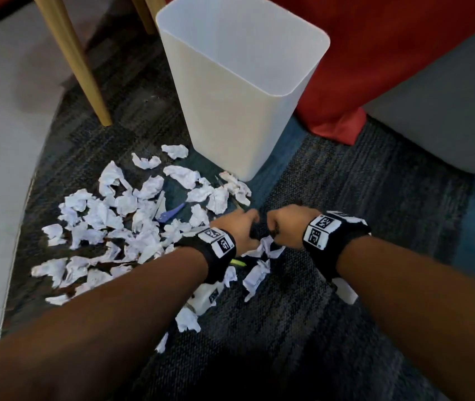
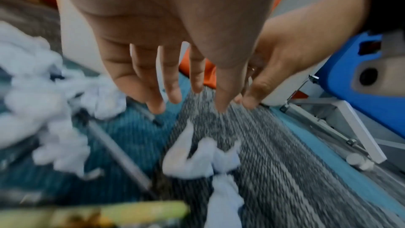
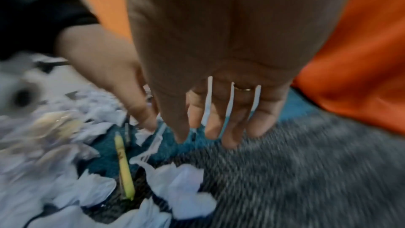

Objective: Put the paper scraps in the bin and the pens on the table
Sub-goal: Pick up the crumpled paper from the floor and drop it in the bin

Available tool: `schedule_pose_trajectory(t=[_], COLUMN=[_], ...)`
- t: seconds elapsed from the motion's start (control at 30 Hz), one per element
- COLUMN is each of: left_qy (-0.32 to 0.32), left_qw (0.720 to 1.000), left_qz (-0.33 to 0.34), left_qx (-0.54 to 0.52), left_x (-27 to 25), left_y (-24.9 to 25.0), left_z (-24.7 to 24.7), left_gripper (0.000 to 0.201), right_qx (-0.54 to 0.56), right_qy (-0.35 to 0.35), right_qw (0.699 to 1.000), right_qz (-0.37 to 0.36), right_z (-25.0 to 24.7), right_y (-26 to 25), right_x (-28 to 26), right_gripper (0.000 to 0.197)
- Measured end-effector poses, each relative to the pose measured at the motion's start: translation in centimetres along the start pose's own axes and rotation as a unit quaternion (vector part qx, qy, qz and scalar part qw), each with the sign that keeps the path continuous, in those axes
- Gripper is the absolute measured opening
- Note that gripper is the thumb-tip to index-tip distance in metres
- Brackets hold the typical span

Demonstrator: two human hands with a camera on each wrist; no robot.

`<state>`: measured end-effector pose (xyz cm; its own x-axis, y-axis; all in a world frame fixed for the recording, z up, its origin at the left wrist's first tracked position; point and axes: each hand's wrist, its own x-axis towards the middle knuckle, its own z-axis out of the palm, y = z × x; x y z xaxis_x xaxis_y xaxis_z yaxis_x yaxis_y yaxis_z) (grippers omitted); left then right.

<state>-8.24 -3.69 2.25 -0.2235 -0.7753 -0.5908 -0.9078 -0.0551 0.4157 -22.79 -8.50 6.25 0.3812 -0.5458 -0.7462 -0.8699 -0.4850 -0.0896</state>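
Note:
Many crumpled white paper scraps (image 1: 108, 215) lie on the carpet in front of the white bin (image 1: 239, 91). Among them are a yellow-green pen (image 1: 237, 263), a purple pen (image 1: 171, 214) and a thin grey pen (image 1: 221, 183). My left hand (image 1: 239, 227) and right hand (image 1: 285, 224) hover side by side just above a scrap (image 1: 268, 247). In the left wrist view, the left hand (image 2: 190, 103) has straight fingers pointing down and holds nothing. The right hand (image 3: 210, 136) is likewise spread and holds nothing above a scrap (image 3: 179, 183) next to the yellow pen (image 3: 123, 166).
Wooden table legs (image 1: 85, 70) stand at the back left beside the bin. Red cloth (image 1: 389, 53) and a grey seat (image 1: 447, 111) close off the right. Bare carpet (image 1: 331, 328) stretches to the right of the scraps.

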Motion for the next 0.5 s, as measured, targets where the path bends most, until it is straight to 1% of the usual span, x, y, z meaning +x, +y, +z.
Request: schedule_pose_trajectory(t=[0.07, 0.1, 0.13, 0.2, 0.23, 0.33, 0.37, 0.43, 0.5], left_qy=[-0.039, -0.048, -0.05, -0.041, -0.036, -0.039, -0.043, -0.044, -0.03], left_qw=[0.999, 0.999, 0.999, 0.999, 0.999, 0.999, 0.999, 0.999, 0.999], left_qz=[-0.006, -0.007, -0.005, 0.007, 0.012, 0.012, 0.005, -0.01, -0.023], left_qx=[0.003, 0.004, 0.005, 0.005, 0.004, 0.006, 0.002, -0.011, -0.014], left_x=[0.6, 0.7, 0.8, 0.8, 0.8, 0.9, 0.9, 1.0, 0.9], left_y=[0.0, 0.0, -0.1, -0.2, -0.4, -0.8, -1.0, -1.4, -1.7], left_z=[2.6, 3.5, 4.3, 5.2, 5.3, 4.9, 4.6, 4.0, 3.4], left_gripper=[0.061, 0.063, 0.062, 0.053, 0.047, 0.026, 0.022, 0.021, 0.028], right_qx=[0.064, 0.087, 0.097, 0.096, 0.093, 0.089, 0.086, 0.082, 0.088], right_qy=[-0.009, -0.012, -0.017, -0.029, -0.031, -0.023, -0.02, -0.016, -0.009], right_qw=[0.997, 0.995, 0.994, 0.994, 0.994, 0.994, 0.994, 0.995, 0.995], right_qz=[0.029, 0.038, 0.043, 0.05, 0.051, 0.055, 0.057, 0.054, 0.055], right_z=[2.0, 2.9, 3.6, 4.4, 4.5, 4.3, 4.3, 4.6, 5.1], right_y=[0.8, 1.0, 1.3, 1.7, 1.9, 2.3, 2.3, 1.9, 1.3], right_x=[0.8, 1.1, 1.4, 1.6, 1.6, 1.7, 1.8, 1.8, 2.0], right_gripper=[0.031, 0.037, 0.046, 0.06, 0.061, 0.042, 0.039, 0.041, 0.048])
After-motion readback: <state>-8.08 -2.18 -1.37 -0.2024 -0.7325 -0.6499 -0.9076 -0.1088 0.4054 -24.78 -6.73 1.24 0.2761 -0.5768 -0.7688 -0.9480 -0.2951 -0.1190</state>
